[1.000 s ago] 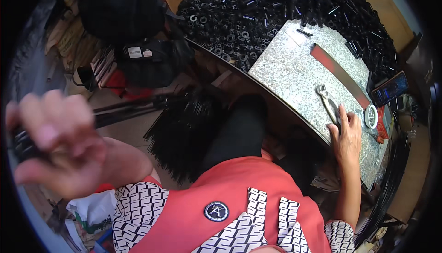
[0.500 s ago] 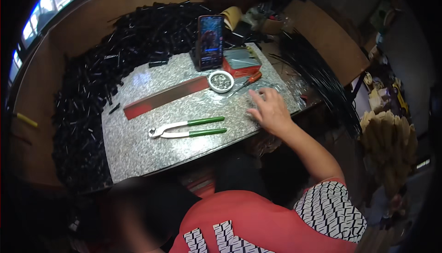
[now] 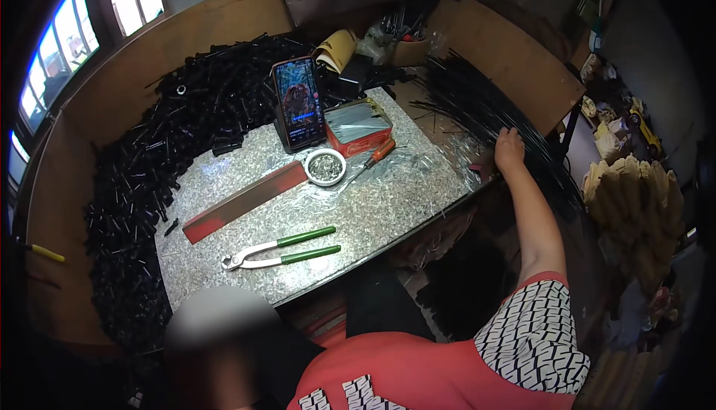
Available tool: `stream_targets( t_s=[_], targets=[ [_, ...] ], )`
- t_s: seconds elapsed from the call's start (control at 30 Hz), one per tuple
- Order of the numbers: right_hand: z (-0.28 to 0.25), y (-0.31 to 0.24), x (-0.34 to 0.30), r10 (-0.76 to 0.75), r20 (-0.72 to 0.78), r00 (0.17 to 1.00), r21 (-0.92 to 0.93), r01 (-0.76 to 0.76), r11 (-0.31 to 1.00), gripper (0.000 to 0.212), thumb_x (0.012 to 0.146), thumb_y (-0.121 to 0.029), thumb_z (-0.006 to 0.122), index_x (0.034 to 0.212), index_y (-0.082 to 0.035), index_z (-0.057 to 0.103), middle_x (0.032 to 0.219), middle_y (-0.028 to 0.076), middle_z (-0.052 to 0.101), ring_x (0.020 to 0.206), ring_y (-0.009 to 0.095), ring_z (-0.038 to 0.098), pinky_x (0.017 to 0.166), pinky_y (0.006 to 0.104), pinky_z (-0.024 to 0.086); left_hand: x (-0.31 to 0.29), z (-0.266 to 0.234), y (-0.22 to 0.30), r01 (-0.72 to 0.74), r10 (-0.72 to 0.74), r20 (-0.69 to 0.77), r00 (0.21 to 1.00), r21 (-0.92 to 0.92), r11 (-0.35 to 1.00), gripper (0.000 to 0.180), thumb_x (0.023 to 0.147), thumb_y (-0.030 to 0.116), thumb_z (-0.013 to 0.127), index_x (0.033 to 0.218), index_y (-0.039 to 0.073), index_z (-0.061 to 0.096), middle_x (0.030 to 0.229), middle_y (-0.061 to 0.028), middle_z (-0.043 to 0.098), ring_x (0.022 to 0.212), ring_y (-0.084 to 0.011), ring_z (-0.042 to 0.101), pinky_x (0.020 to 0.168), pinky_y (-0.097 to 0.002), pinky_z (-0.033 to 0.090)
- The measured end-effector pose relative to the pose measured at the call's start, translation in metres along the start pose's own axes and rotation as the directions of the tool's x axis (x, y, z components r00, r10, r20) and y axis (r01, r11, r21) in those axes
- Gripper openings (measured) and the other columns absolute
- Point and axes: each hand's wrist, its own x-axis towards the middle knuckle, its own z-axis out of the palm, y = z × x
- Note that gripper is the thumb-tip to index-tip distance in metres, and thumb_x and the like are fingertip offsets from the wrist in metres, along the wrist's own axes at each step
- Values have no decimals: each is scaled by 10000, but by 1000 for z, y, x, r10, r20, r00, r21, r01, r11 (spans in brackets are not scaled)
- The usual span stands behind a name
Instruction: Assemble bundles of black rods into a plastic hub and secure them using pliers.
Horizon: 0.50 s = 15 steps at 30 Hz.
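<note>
My right hand (image 3: 510, 149) is stretched out to the right, at the near edge of a bundle of long thin black rods (image 3: 477, 100). Its fingers are curled together on the rods; how many they grip is hidden. At the lower left, a smeared patch covers my left hand (image 3: 227, 328), so its fingers do not show. On the speckled stone slab (image 3: 388, 208) lie green-handled pincers (image 3: 283, 249), nearest to my left hand. Beyond them are a long red-and-brown bar (image 3: 242, 201), a white bowl (image 3: 326, 167) of small metal pieces and an orange-handled screwdriver (image 3: 379, 154).
A phone (image 3: 300, 104) stands upright at the slab's back edge, beside a red box (image 3: 358, 130) of thin grey strips. A heap of short black parts (image 3: 201, 104) lines the left and back. Brown board walls (image 3: 112, 104) surround the bench. Tan gloves (image 3: 634, 193) hang at the right.
My right hand has moved right, from above the slab beside the screwdriver to the black rods, and its fingers have closed. The view has shifted; the pincers, bar and bowl lie as before.
</note>
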Motion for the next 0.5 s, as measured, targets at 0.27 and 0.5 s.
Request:
stream_targets(
  t_s=[0.27, 0.5],
  targets=[
    [7, 9, 9, -90, -31, 995, -152, 84, 985, 183, 837, -101, 562, 1003, -24, 553, 1012, 159, 545, 937, 323, 574, 803, 418, 486, -2, 5, 26, -54, 54, 5, 999, -28, 998, 586, 811, 172, 692, 1300, -45, 453, 1286, -275, 495, 1214, -417, 458, 1038, -432, 366],
    [-17, 13, 30, -97, -222, 970, 102, 122, 987, 387, 800, -68, 619, 1168, 4, 527, 1081, 182, 531, 1014, 355, 539, 865, 429, 458, -7, 4, 32, -55, 55, 18, 998, 15, 998, 581, 816, 140, 675, 1316, -33, 435, 1283, -276, 495, 1202, -422, 465, 1020, -433, 383]
  ],
)
